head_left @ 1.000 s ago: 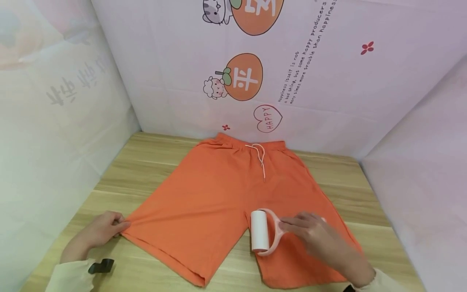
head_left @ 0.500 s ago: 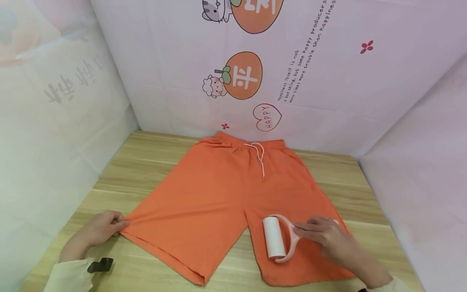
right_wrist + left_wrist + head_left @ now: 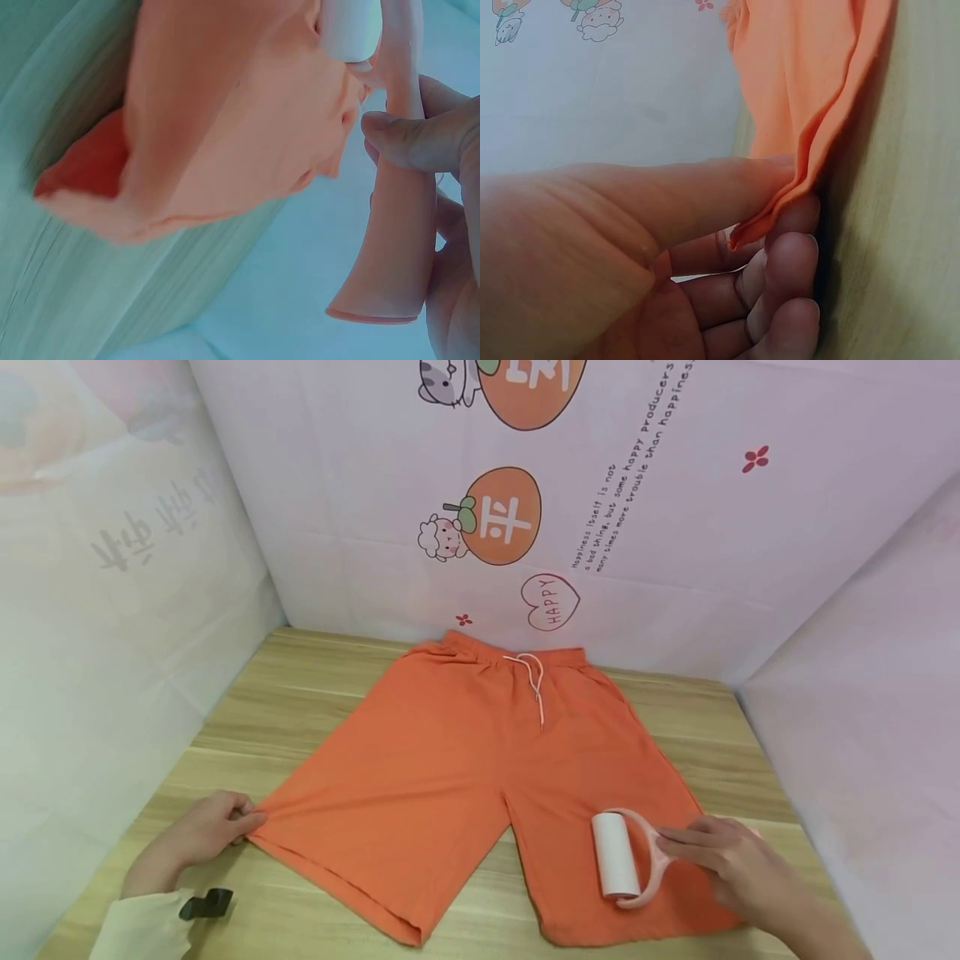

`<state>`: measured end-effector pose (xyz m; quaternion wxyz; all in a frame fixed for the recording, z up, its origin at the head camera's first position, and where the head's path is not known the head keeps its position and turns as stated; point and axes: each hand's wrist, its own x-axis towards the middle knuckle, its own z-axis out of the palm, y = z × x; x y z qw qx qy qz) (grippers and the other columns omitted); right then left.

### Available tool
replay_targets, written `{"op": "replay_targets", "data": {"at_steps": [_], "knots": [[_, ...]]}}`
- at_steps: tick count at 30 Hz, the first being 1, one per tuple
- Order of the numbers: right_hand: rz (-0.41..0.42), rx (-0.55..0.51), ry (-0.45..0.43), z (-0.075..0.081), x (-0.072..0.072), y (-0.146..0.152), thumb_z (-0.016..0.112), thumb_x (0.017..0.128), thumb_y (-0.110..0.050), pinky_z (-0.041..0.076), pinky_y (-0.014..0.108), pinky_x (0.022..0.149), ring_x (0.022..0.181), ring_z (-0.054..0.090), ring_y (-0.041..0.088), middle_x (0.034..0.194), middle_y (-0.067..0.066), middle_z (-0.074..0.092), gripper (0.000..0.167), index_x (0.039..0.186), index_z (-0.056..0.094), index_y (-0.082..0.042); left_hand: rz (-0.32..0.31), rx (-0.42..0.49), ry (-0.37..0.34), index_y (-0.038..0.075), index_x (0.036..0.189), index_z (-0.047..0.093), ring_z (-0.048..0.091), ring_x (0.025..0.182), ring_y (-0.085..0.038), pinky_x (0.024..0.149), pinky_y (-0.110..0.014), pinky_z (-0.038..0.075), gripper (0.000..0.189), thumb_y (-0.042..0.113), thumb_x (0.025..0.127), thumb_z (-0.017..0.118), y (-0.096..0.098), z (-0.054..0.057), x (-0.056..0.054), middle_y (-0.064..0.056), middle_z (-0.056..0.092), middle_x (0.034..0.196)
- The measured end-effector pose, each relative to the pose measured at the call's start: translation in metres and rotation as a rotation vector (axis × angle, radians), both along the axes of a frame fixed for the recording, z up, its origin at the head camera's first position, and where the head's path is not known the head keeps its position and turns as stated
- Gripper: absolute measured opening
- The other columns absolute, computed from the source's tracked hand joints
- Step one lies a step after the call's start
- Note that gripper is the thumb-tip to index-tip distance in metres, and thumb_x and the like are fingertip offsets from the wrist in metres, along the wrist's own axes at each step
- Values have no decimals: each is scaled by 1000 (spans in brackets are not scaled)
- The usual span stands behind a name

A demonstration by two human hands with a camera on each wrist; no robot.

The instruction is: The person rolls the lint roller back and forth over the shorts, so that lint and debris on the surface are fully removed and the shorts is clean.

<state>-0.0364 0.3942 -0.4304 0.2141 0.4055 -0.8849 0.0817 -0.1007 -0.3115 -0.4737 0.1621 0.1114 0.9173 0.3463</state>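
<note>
Three pale sheets [image 3: 352, 485] wall the table [image 3: 300, 693] at the back and both sides, the rear one printed with fruit and lettering. Across the wood-grained table lie the orange shorts [image 3: 450, 743], waistband just beside the rear sheet and legs spread toward the person, a layout that probably leaves the whole upper face within reach. Over the leg on the right hand's side is a pink-handled roller [image 3: 617, 856], its white cylinder pointing roughly along that leg; it appears to rest on the cloth, though firm contact cannot be made out. The right grip [image 3: 738, 868] is clamped on the handle [image 3: 401, 240], thumb to one side and fingers to the other, and the flared end hangs free, a hold that likely lets the cylinder turn unhindered. The left grip [image 3: 213, 827] is clamped too, pinching the outer corner of the other leg's hem between thumb and forefinger; creases run inward from that corner, so the pinch presumably anchors the fabric against dragging. The thin white drawstring [image 3: 537, 681] trails loosely down from the waistband, well apart from both hands.
</note>
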Motion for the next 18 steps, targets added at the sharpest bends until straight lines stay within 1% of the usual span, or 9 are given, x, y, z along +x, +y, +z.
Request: {"op": "replay_targets", "data": {"at_steps": [2, 4, 7, 8, 11, 14, 15, 16, 18], "knots": [[-24, 15, -4, 1, 3, 6, 57, 69, 12, 49, 22, 75, 86, 64, 9, 114, -10, 79, 61, 111, 83, -24, -3, -5, 0, 7, 80, 58, 41, 57, -3, 60, -23, 38, 29, 15, 107, 61, 0, 0, 0, 5, 49, 67], [-44, 21, -11, 3, 5, 12, 67, 55, 18, 49, 20, 75, 85, 65, 11, 114, -10, 79, 71, 110, 84, -24, -3, -11, 0, 7, 80, 59, 41, 57, -3, 60, -23, 38, 29, 15, 108, 61, 0, 0, -1, 4, 50, 68], [-82, 37, -3, 6, 7, 23, 74, 46, 19, 49, 19, 74, 84, 65, 11, 113, -12, 79, 76, 108, 84, -24, -2, -10, -6, 7, 80, 59, 41, 57, -4, 60, -23, 38, 29, 15, 108, 60, 0, 1, -1, 4, 50, 68], [-83, 37, 4, 6, 6, 27, 71, 59, 18, 49, 19, 73, 83, 65, 11, 112, -13, 79, 65, 107, 84, -24, 0, -10, -5, 7, 80, 59, 41, 57, -4, 60, -23, 38, 29, 16, 108, 60, 1, 1, -1, 4, 50, 68], [-121, 43, -1, 9, 7, 41, 72, 65, 13, 51, 22, 65, 82, 66, 11, 110, -15, 79, 58, 107, 85, -24, 3, -13, -2, 7, 80, 58, 41, 57, -4, 60, -23, 38, 30, 16, 108, 61, 0, 2, -2, 5, 49, 67], [-176, 73, -17, 13, 9, 54, 75, 62, 12, 44, 26, 56, 82, 66, 12, 112, -17, 79, 60, 107, 85, -27, 2, -15, 1, 7, 80, 58, 42, 58, -4, 60, -23, 38, 29, 17, 107, 61, 0, 2, -2, 4, 51, 68], [-199, 84, -25, 15, 11, 58, 79, 48, 14, 43, 27, 55, 82, 67, 13, 112, -17, 79, 72, 107, 85, -27, 1, -14, -3, 7, 80, 59, 42, 58, -4, 60, -23, 38, 29, 17, 108, 61, 0, 2, -1, 3, 52, 69], [-222, 104, -25, 16, 12, 62, 82, 44, 14, 44, 28, 54, 83, 67, 14, 112, -18, 79, 75, 106, 85, -28, 2, -14, -8, 7, 81, 59, 43, 59, -4, 61, -23, 39, 29, 17, 108, 61, 0, 3, -1, 3, 54, 70], [-258, 140, -23, 19, 13, 70, 82, 43, 13, 43, 30, 54, 82, 68, 16, 111, -19, 78, 74, 104, 85, -29, 2, -13, -14, 7, 81, 60, 44, 59, -4, 61, -24, 39, 28, 17, 108, 60, 0, 3, 0, 2, 55, 71]]}}
